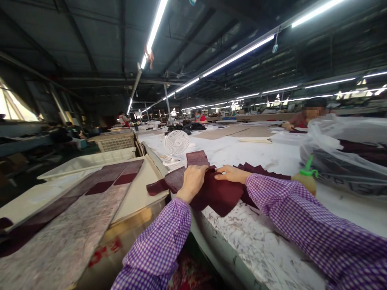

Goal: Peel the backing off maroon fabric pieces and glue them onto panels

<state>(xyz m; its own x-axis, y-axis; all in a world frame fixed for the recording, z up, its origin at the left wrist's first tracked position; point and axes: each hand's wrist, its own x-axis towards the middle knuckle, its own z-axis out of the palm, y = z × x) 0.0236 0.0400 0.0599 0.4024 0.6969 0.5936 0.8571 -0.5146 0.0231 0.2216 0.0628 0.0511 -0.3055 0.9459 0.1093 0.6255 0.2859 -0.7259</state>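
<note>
Beneath left grip [193, 181] and right grip [233, 174], both holding it, maroon fabric [222, 195] droops.

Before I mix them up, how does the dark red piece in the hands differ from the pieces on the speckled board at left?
The left hand and right hand hold the dark red piece; the laid-out pieces lie on the speckled board. The dark red piece looks evenly dark; the laid-out pieces look mostly greyish purple. Both show dark red.
</note>
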